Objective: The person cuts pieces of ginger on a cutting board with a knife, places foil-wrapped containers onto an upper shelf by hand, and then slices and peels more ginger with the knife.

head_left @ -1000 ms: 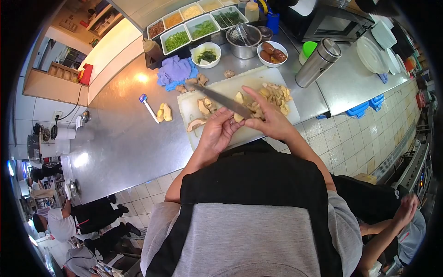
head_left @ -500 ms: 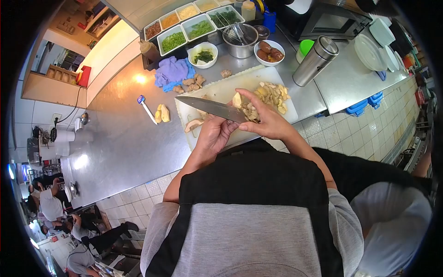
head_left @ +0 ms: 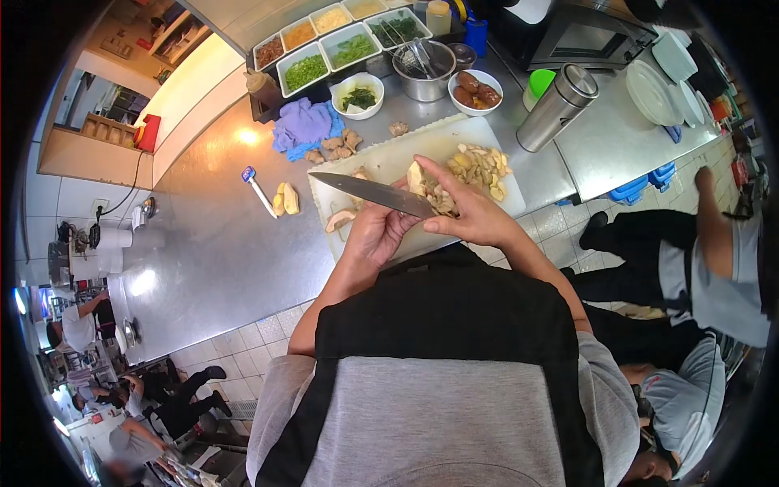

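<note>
A broad kitchen knife (head_left: 369, 191) lies slantwise above the cutting board (head_left: 389, 152), its tip toward the left. My right hand (head_left: 479, 213) is closed at the knife's heel end; the handle is hidden beneath it. A peeled piece of ginger (head_left: 416, 178) stands up just beyond the blade, beside my right index finger. My left hand (head_left: 375, 235) is closed under the blade, with its fingers partly hidden behind it; they appear to hold that piece. Cut ginger pieces (head_left: 477, 169) are heaped on the board's right side, and another piece (head_left: 341, 219) lies at its left edge.
Unpeeled ginger (head_left: 345, 144) and a purple cloth (head_left: 302, 125) lie beyond the board. Left of it are a white-handled peeler (head_left: 260, 193) and peeled ginger (head_left: 286, 200). Bowls, a metal pot (head_left: 423, 71) and a steel flask (head_left: 558, 107) stand behind. People (head_left: 690, 268) are close on my right.
My hands, the knife and the ginger are almost unmoved. On the right, a person in dark trousers has come into view and another has shifted position. People at far left have moved slightly.
</note>
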`<state>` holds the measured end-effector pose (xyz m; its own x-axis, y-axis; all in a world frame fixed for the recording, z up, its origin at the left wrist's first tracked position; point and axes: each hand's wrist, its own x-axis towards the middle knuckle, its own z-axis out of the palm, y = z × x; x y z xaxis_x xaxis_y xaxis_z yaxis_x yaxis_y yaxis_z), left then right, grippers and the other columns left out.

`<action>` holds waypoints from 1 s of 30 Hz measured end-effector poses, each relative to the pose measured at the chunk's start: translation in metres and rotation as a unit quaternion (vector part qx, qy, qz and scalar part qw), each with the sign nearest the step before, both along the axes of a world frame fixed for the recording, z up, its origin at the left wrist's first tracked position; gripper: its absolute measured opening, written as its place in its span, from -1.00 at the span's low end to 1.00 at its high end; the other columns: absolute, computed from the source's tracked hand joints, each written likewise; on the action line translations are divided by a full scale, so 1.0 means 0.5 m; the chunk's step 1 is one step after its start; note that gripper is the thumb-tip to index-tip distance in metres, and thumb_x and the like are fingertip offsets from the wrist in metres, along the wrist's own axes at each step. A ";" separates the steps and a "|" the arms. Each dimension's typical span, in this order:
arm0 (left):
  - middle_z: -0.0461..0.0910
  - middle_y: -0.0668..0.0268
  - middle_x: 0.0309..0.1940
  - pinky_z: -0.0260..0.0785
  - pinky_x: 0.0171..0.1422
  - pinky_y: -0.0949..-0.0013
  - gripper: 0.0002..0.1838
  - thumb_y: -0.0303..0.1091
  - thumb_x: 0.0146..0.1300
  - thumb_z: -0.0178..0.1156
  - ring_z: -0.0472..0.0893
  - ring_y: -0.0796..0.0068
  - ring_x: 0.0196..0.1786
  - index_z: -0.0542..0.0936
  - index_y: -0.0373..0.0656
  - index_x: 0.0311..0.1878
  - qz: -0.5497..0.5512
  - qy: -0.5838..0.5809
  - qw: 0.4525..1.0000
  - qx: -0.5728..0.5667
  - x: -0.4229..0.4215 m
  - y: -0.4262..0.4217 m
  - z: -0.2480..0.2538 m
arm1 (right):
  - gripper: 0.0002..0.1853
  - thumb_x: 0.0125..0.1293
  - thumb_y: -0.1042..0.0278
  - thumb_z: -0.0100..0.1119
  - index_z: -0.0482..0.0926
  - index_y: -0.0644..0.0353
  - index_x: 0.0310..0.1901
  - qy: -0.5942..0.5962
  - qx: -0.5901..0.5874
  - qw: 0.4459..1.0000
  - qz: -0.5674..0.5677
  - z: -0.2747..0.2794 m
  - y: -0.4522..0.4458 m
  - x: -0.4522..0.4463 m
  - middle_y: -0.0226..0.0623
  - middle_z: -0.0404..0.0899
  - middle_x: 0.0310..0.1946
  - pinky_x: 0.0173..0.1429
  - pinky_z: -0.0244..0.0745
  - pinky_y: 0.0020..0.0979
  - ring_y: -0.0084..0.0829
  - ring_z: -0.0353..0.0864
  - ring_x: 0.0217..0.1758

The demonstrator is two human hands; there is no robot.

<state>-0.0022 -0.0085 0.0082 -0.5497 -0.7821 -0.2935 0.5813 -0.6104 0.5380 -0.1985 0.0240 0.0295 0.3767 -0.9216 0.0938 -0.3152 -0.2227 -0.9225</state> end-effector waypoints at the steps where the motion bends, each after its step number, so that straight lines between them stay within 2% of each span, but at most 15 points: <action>1: 0.58 0.10 -0.07 0.61 -0.04 0.38 -0.62 -0.53 0.34 -0.03 0.66 0.34 -0.10 0.33 -0.45 0.20 -0.009 -0.001 1.000 -0.001 0.001 -0.004 -0.002 | -0.06 0.16 -0.14 0.26 0.03 0.10 0.44 0.005 0.003 1.000 0.002 0.001 0.000 -0.001 0.05 0.28 0.28 0.38 0.17 -0.23 -0.04 0.29 0.34; 7: 0.58 0.12 -0.08 0.63 -0.04 0.38 -0.69 -0.52 0.35 -0.01 0.66 0.33 -0.09 0.38 -0.41 0.13 0.009 -0.008 1.000 -0.010 -0.001 0.009 0.010 | -0.07 0.11 -0.13 0.31 0.09 0.09 0.41 -0.033 0.000 0.999 -0.008 -0.005 -0.004 0.001 0.03 0.30 0.27 0.38 0.17 -0.21 -0.06 0.30 0.35; 10: 0.57 0.16 -0.08 0.66 -0.14 0.38 -0.73 -0.49 0.35 0.03 0.66 0.36 -0.10 0.40 -0.33 0.08 0.008 0.013 1.000 -0.010 -0.003 0.012 0.013 | -0.11 0.08 -0.11 0.35 0.16 0.10 0.36 -0.020 -0.025 0.999 -0.029 -0.002 -0.005 0.007 0.01 0.34 0.23 0.36 0.20 -0.21 -0.05 0.32 0.33; 13: 0.57 0.16 -0.07 0.67 -0.15 0.38 -0.73 -0.51 0.35 -0.01 0.65 0.35 -0.09 0.37 -0.33 0.10 0.008 0.013 1.000 -0.005 -0.006 0.018 0.023 | -0.14 0.07 -0.10 0.36 0.21 0.10 0.33 0.012 -0.010 0.999 -0.040 0.004 -0.004 0.006 -0.02 0.37 0.20 0.33 0.23 -0.22 -0.05 0.36 0.29; 16: 0.56 0.16 -0.07 0.66 -0.14 0.39 -0.73 -0.52 0.36 -0.04 0.65 0.36 -0.09 0.35 -0.32 0.11 0.003 0.031 0.999 0.010 -0.006 0.020 0.025 | -0.18 0.08 -0.08 0.35 0.24 0.11 0.31 -0.003 -0.048 0.997 -0.053 -0.003 -0.004 0.010 -0.05 0.40 0.18 0.29 0.27 -0.23 -0.05 0.41 0.24; 22: 0.58 0.12 -0.12 0.62 -0.03 0.34 -0.77 -0.49 0.36 -0.06 0.65 0.37 -0.15 0.44 -0.41 -0.01 -0.014 0.036 0.999 0.029 0.000 0.026 0.013 | -0.26 0.10 -0.04 0.33 0.28 0.12 0.25 -0.004 -0.039 0.997 -0.066 -0.009 -0.005 0.012 -0.12 0.44 0.12 0.21 0.33 -0.24 -0.10 0.48 0.16; 28: 0.58 0.12 -0.13 0.62 -0.07 0.38 -0.72 -0.44 0.38 -0.02 0.65 0.35 -0.14 0.42 -0.41 0.07 -0.060 0.018 0.998 0.013 0.005 0.027 0.019 | -0.35 0.12 -0.01 0.31 0.31 0.09 0.18 -0.033 0.004 0.998 -0.060 -0.006 -0.006 0.010 -0.20 0.49 0.00 0.23 0.30 -0.25 -0.17 0.48 0.13; 30: 0.57 0.11 -0.11 0.62 -0.07 0.37 -0.71 -0.45 0.37 -0.01 0.65 0.33 -0.15 0.39 -0.39 0.09 -0.076 0.022 0.997 0.023 0.010 0.023 0.017 | -0.39 0.13 0.01 0.30 0.33 0.09 0.14 -0.036 -0.036 0.997 -0.066 -0.010 -0.007 0.013 -0.21 0.52 -0.10 0.02 0.41 -0.32 -0.26 0.56 -0.08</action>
<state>0.0030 0.0033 0.0164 -0.6734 -0.6755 -0.3004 0.5025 -0.7163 0.4842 -0.1920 0.0205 0.0244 0.2422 -0.9528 0.1832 -0.2803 -0.2495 -0.9269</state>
